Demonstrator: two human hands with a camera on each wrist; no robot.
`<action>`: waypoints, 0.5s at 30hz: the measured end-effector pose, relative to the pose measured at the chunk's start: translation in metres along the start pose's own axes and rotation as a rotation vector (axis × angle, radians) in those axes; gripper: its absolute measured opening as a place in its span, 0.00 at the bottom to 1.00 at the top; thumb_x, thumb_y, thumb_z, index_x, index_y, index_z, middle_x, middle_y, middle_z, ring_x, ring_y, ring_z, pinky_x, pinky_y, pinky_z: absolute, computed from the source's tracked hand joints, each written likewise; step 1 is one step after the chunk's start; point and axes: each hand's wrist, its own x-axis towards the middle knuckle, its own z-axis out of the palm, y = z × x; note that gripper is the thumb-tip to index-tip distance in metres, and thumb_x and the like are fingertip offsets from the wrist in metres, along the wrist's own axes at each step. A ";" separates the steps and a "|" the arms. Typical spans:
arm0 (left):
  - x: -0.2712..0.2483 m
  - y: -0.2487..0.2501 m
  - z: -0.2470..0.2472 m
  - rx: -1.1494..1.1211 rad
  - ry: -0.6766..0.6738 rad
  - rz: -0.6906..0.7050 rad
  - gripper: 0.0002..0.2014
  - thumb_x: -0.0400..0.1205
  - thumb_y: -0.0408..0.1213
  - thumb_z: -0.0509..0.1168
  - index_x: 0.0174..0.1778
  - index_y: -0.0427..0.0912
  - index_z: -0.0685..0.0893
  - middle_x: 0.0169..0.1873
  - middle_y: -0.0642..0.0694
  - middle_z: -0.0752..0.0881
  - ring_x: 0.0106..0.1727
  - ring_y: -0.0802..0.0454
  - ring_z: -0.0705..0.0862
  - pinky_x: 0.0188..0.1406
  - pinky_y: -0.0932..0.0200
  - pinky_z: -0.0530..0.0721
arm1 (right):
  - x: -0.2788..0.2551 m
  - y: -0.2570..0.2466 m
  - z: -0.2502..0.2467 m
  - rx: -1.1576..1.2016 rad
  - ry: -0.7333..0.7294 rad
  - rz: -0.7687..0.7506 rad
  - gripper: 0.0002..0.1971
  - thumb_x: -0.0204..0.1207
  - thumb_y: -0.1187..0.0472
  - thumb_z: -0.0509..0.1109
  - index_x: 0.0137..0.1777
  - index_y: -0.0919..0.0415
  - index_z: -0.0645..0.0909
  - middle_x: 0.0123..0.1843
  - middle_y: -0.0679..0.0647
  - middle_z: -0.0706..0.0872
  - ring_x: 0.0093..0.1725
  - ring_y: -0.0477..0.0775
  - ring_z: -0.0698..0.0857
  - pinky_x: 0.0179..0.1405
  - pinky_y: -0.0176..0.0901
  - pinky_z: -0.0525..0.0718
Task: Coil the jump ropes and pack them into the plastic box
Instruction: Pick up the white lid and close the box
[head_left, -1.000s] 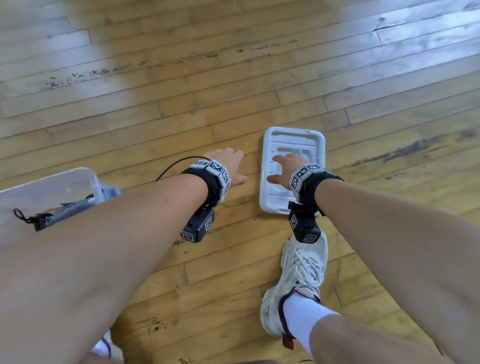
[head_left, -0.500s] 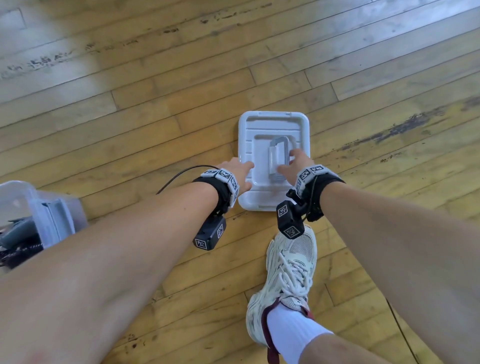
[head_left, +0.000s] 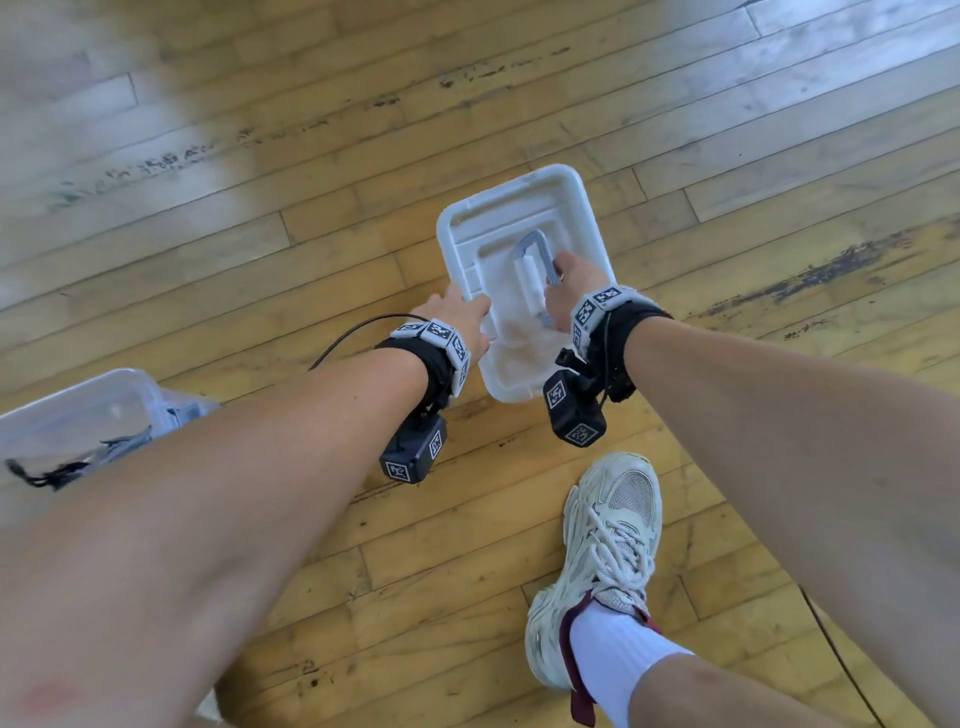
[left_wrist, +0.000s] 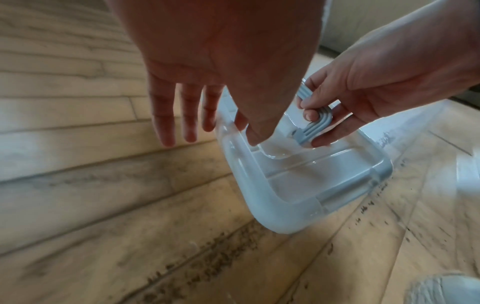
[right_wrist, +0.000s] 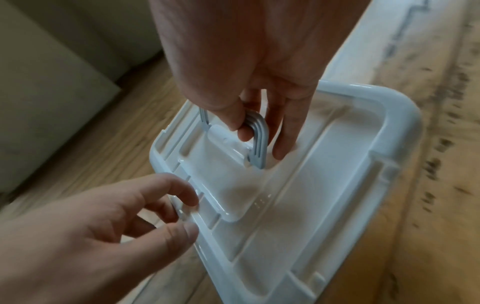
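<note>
Right grip (head_left: 569, 283) curled round lid handle (head_left: 540, 260); left grip (head_left: 460, 317) fingers loose, at lid edge; both arms extended.

The lid (head_left: 524, 228) is in front of the person, above the wooden floor (head_left: 727, 130), with its handle (head_left: 537, 244) on top. The right hand (head_left: 569, 291) is at the handle; the left hand (head_left: 460, 322) is at the lid's left edge. The plastic box (head_left: 78, 410) sits on the floor, well apart to the left, a jump rope (head_left: 62, 467) inside. A shoe (head_left: 608, 545) stands behind the lid, near the person.
</note>
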 end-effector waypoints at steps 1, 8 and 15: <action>-0.006 -0.006 -0.007 0.001 0.019 -0.008 0.17 0.87 0.44 0.58 0.71 0.46 0.72 0.65 0.38 0.72 0.57 0.38 0.76 0.42 0.48 0.75 | -0.005 -0.011 -0.005 -0.052 0.014 -0.033 0.05 0.85 0.64 0.59 0.58 0.57 0.69 0.39 0.54 0.74 0.35 0.55 0.75 0.41 0.50 0.76; -0.068 -0.053 -0.080 -0.025 0.274 -0.144 0.20 0.84 0.42 0.63 0.71 0.45 0.69 0.70 0.40 0.68 0.66 0.39 0.72 0.44 0.50 0.73 | -0.065 -0.089 -0.046 -0.296 0.071 -0.260 0.11 0.86 0.64 0.59 0.67 0.57 0.74 0.39 0.53 0.76 0.40 0.57 0.78 0.32 0.45 0.71; -0.161 -0.106 -0.133 -0.160 0.392 -0.299 0.41 0.84 0.42 0.67 0.87 0.49 0.46 0.77 0.36 0.62 0.65 0.33 0.75 0.47 0.46 0.75 | -0.152 -0.164 -0.070 -0.410 0.128 -0.468 0.11 0.89 0.61 0.58 0.66 0.51 0.77 0.49 0.55 0.81 0.41 0.57 0.80 0.37 0.46 0.75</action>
